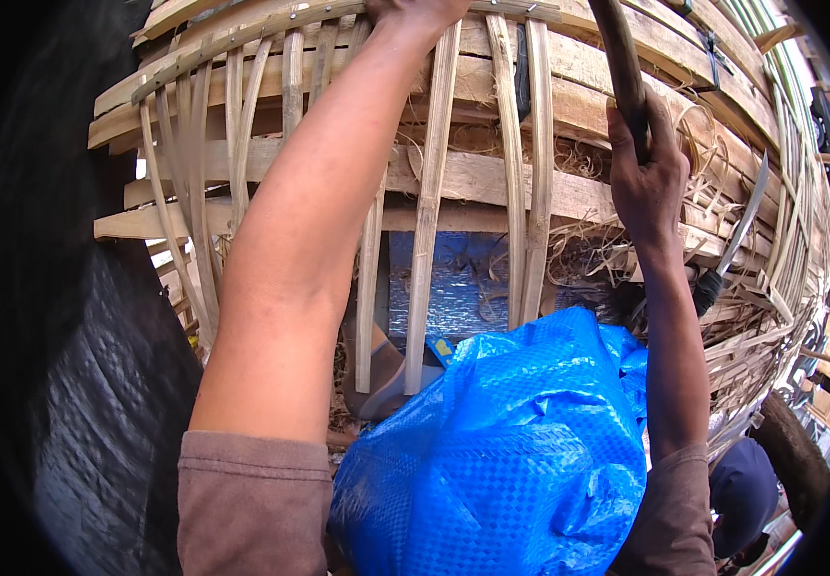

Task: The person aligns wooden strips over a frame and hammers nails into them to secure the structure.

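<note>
My left hand [419,12] is at the top edge, by a thin wooden batten [237,36] with several nail heads in it; its fingers are cut off by the frame. Several narrow wooden strips [431,192] hang down from the batten. My right hand [650,178] is wrapped round a dark wooden stick [616,38], whose upper end runs out of view. To the right of that hand, a long-bladed knife [747,213] with a black-wrapped grip leans on the wood. A blue woven plastic sheet [501,432] lies over my lap between my arms.
Stacked wooden planks [569,182] stretch across behind the strips, with curled shavings [578,252] on them. A bundle of long thin slats [794,182] bends along the right. Black sheeting [108,413] hangs at left. Another person's dark cap [744,492] shows at lower right.
</note>
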The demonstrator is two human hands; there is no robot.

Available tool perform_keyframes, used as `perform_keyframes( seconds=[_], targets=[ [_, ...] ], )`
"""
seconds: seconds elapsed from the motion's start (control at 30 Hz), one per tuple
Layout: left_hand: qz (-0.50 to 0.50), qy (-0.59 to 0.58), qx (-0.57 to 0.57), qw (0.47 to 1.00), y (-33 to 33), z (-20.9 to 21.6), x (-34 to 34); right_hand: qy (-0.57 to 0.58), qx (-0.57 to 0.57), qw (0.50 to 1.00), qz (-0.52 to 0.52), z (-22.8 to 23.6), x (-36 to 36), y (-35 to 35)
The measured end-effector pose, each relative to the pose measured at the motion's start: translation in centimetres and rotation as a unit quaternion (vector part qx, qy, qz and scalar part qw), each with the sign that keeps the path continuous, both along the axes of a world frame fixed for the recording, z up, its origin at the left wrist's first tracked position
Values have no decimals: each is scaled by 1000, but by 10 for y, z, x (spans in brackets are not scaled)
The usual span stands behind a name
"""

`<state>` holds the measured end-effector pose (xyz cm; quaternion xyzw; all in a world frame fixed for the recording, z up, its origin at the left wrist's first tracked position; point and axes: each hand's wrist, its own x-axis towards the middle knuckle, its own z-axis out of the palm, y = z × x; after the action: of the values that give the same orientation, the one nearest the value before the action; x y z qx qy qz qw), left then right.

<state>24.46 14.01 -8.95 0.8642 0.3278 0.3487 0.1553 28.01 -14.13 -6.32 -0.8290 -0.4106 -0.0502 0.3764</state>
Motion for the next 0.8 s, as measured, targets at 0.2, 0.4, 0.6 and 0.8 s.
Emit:
perform_keyframes(
  seconds=[0.2, 0.4, 0.6, 0.8],
  targets=[
    [-24, -17, 16, 999, -1, -10, 19, -33, -120, 992, -6, 4, 23, 0],
    [-3, 8, 9, 1000, -1, -3, 9, 17, -75, 997, -27, -7, 11, -1],
    [-9, 3, 20, 1000, 4, -6, 6, -38, -115, 993, -10, 19, 17, 11],
    [-17, -10, 31, 999, 5, -8, 12, -107, -113, 988, -18, -31, 22, -10]
  ],
)
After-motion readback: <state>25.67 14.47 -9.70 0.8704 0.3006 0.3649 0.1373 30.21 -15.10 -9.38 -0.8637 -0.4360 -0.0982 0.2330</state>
